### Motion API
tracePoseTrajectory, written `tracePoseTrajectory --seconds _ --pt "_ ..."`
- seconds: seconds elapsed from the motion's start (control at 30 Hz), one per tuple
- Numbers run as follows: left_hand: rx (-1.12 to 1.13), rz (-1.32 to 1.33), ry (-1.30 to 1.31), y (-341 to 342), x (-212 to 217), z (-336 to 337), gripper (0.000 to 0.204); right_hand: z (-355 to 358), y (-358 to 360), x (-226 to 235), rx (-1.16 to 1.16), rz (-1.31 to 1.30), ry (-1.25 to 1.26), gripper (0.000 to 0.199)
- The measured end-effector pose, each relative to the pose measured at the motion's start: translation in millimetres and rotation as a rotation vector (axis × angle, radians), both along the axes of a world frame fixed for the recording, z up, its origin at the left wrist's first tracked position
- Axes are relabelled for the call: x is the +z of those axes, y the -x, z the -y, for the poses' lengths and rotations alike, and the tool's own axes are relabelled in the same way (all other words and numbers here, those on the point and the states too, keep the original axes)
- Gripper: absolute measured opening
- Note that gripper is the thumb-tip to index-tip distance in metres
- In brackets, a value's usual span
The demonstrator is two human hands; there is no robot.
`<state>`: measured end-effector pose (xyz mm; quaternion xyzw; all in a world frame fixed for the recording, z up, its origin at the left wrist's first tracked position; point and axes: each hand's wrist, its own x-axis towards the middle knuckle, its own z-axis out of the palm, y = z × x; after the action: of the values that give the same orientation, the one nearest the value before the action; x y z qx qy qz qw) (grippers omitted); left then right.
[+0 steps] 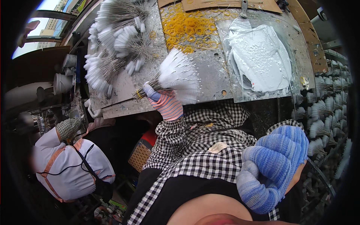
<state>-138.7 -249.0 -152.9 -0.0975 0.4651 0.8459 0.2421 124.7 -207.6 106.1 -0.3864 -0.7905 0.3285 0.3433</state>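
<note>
In my left hand (165, 104), gloved in an orange and blue striped knit, is a fanned bundle of thin white-bristled brushes (179, 75). The fingers close around its wire handles, and a yellow rubber band (140, 93) binds their ends. The bundle is just above the table's near edge, bristles pointing up and right. My right hand (275, 165), in a blue knit glove, is raised close to the camera at the lower right. Its fingers are curled in toward the thumb, and nothing shows in them.
More white brush bundles (112, 45) pile on the table's left. Yellow rubber bands (189, 28) lie scattered at the back. White paste (260, 56) covers a board at right, a scraper handle (244, 8) behind it. Brush bundles hang on a rack (324, 123). Another person (77, 165) works at left.
</note>
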Motion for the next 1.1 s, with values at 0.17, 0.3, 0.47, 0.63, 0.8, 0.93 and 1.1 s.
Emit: tracePoseTrajectory --seconds 0.17,0.3,0.47,0.63,0.8,0.93,1.1 --pt "0.099 -0.291 0.213 -1 8 -9 0.046 -41 -11 -20 0.373 0.014 -0.204 0.027" --pt "0.115 -0.524 0.095 3 52 -22 0.039 -82 2 -27 0.693 -0.052 -0.361 0.023" --pt "-0.076 -1.072 0.071 57 106 -24 0.019 -131 90 -33 0.673 -0.191 -0.495 0.022" --pt "-0.385 -0.841 -0.04 94 184 -48 0.017 -232 243 -4 0.49 -0.333 -1.123 0.028" --pt "-0.543 -0.6 -0.118 145 223 -65 0.021 -276 357 39 0.285 -0.028 -1.204 0.053" --pt "-0.449 -0.646 0.0 176 228 -73 0.022 -271 383 27 0.464 0.271 -0.887 0.041" --pt "-0.432 -0.56 -0.058 213 226 -73 0.024 -248 359 13 0.494 -0.076 -1.014 0.02"
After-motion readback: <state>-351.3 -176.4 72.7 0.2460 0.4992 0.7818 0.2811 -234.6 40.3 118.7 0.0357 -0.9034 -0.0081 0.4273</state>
